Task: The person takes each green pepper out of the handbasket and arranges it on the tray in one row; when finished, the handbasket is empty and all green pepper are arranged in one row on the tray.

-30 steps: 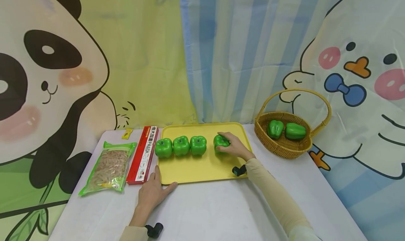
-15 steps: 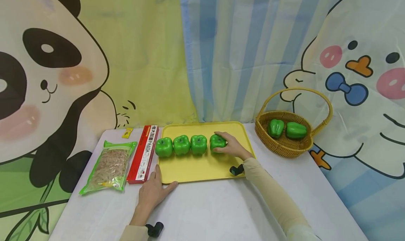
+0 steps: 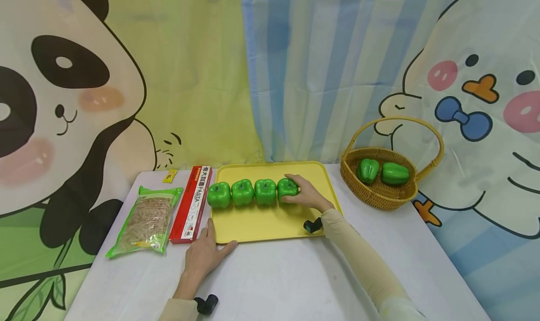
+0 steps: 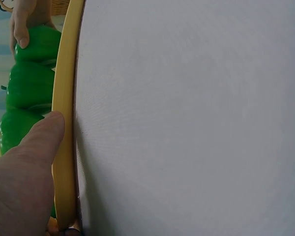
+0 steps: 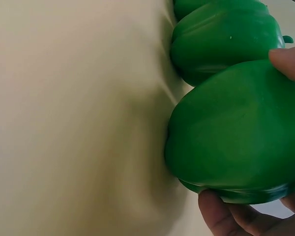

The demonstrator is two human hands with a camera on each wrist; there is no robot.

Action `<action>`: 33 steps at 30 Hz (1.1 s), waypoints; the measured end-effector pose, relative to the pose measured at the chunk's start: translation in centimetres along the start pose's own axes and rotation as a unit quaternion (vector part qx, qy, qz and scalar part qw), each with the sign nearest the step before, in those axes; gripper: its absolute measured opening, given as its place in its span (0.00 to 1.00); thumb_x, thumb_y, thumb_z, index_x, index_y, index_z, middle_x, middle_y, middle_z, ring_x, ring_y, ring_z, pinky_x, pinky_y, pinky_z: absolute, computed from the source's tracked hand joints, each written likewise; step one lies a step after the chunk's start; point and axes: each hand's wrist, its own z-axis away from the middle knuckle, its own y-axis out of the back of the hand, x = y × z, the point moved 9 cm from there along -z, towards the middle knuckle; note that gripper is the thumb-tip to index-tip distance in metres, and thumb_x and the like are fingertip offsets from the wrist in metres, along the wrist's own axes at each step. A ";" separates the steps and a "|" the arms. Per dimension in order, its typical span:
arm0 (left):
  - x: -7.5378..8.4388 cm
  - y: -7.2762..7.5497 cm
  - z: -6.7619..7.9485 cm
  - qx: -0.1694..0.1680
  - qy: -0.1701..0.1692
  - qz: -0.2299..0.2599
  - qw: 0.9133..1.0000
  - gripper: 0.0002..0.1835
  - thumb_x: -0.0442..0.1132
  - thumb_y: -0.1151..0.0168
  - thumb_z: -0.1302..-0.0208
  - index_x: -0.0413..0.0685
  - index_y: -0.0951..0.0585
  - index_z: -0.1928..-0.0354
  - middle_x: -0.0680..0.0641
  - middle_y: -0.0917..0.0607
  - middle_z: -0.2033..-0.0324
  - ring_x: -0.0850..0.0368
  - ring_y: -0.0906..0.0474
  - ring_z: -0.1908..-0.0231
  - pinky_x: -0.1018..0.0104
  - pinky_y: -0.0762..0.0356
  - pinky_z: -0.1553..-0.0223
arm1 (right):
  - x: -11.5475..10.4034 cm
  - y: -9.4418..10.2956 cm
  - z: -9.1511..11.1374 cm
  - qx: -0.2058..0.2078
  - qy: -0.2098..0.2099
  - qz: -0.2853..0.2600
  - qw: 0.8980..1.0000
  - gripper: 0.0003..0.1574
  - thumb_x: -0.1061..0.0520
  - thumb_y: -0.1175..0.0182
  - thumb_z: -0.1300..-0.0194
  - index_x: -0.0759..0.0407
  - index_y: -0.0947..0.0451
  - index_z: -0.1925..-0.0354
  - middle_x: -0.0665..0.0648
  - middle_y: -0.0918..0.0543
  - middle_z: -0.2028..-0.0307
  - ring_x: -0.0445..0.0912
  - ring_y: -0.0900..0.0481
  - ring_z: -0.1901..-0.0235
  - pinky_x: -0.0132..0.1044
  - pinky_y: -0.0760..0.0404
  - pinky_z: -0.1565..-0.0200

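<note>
Several green bell peppers stand in a row across a yellow tray [image 3: 261,227] in the head view. My right hand [image 3: 307,193] grips the rightmost bell pepper [image 3: 287,190], thumb on one side and fingers on the other. In the right wrist view that bell pepper [image 5: 236,132] sits close against its neighbour [image 5: 226,39], fingertips curled at its lower side. At the tray's front left corner rests my left hand [image 3: 203,257], its fingers spread and fairly straight. The left wrist view has its thumb [image 4: 46,132] lying on the tray's yellow rim [image 4: 65,98].
Left of the tray lies a red and white pasta box [image 3: 191,204], and beyond it a clear, green-edged noodle packet [image 3: 145,220]. A small yellow packet [image 3: 170,176] is behind them. To the right, a handled wicker basket [image 3: 371,199] holds two green bell peppers [image 3: 394,173].
My right hand has moved left along the tray with its bell pepper, bringing it up beside the others in the row. The left hand has stayed at the tray's corner.
</note>
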 end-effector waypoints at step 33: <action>-0.1 0.0 0.0 -0.009 -0.009 -0.003 1.000 0.64 0.74 0.38 0.44 0.32 0.49 0.23 0.31 0.24 0.41 0.50 0.26 0.73 0.52 0.21 0.68 | 2.2 5.4 4.1 0.039 -0.039 -0.013 0.998 0.65 0.42 0.26 0.46 0.49 0.51 0.21 0.59 0.35 0.28 0.61 0.33 0.31 0.62 0.28 0.37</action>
